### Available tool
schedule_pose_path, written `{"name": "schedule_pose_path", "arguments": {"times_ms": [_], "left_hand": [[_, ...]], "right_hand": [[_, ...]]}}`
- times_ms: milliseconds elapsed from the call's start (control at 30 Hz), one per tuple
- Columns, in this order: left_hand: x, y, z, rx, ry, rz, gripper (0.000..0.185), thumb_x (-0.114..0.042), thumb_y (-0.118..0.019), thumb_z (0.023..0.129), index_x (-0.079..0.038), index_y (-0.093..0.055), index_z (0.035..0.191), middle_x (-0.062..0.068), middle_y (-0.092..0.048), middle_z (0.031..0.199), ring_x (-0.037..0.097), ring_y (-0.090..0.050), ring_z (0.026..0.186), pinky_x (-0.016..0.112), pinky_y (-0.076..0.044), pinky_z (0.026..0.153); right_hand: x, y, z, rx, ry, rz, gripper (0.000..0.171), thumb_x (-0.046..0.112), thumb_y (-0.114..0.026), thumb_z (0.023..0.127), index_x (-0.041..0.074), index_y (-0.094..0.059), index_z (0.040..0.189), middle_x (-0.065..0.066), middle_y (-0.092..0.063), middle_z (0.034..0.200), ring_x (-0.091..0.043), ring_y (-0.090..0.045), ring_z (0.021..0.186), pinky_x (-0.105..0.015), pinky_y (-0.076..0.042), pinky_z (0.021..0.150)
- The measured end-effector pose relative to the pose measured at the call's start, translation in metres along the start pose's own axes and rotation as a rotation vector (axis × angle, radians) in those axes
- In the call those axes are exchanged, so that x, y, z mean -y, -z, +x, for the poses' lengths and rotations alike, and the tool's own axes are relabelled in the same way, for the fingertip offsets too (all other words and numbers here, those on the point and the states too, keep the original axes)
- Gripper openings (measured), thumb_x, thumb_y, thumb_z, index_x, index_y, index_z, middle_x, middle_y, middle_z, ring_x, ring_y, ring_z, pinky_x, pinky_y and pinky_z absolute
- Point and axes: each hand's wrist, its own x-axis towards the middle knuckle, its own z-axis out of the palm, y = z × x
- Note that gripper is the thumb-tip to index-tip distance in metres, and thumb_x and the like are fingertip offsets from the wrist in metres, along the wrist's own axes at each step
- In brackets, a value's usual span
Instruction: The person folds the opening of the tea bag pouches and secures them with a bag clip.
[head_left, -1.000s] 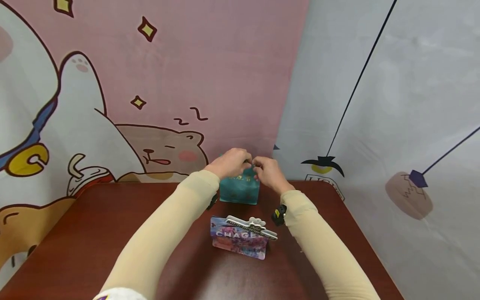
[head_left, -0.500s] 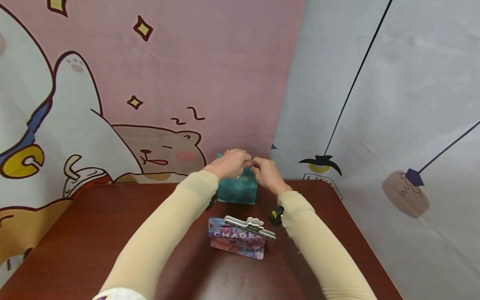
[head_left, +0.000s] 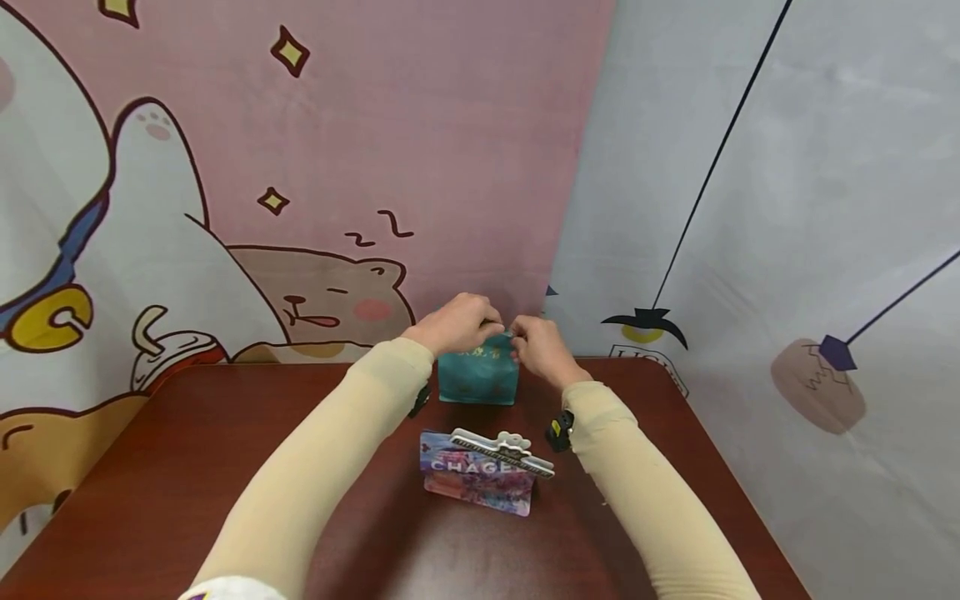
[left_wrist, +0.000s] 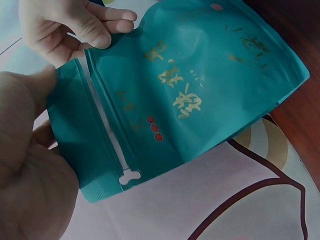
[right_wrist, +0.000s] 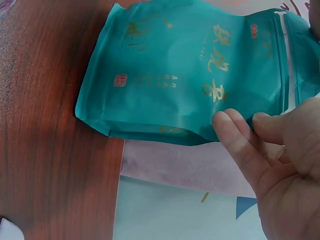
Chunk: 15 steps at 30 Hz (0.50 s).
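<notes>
A teal pouch with gold lettering stands at the far edge of the table, against the backdrop. My left hand grips its top from the left, and my right hand pinches the top from the right. In the left wrist view the teal pouch shows a pale zip strip near its top. There my left hand has its thumb on the top flap, while the right hand pinches the far corner. In the right wrist view the right hand's fingers lie against the teal pouch.
A colourful pouch with a white clip across its top lies nearer me on the dark red table. Cartoon backdrops rise close behind and to the right of the table. A small black device sits at my right wrist.
Both hands stay at the teal pouch's top with only small finger shifts. The pouch and the clipped pouch have not moved.
</notes>
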Motion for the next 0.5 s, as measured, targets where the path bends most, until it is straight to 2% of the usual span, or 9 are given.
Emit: {"name": "schedule_pose_path", "arguments": {"times_ms": [233,500], "left_hand": [[0.0029,0.0008,-0.0025,0.01,0.018,-0.041,0.027,-0.023,-0.057,0.108,-0.011,-0.078,0.12,0.005,-0.073,0.111,0.019,-0.065,0.105,0.035,-0.052,0.091],[0.0045,0.0001,-0.004,-0.002,0.01,-0.04,0.028,-0.023,-0.057,0.108,-0.01,-0.077,0.121,0.005,-0.074,0.113,0.019,-0.067,0.103,0.034,-0.054,0.089]], "right_hand": [[0.0,0.0011,-0.0018,0.017,-0.015,-0.068,0.01,-0.001,-0.057,0.103,0.002,-0.067,0.103,-0.015,-0.072,0.091,-0.021,-0.069,0.074,-0.033,-0.052,0.063],[0.0007,0.0018,-0.0019,0.004,0.014,-0.11,0.014,-0.003,-0.057,0.1,0.002,-0.069,0.095,-0.01,-0.069,0.084,-0.02,-0.058,0.068,-0.033,-0.047,0.063]]}}
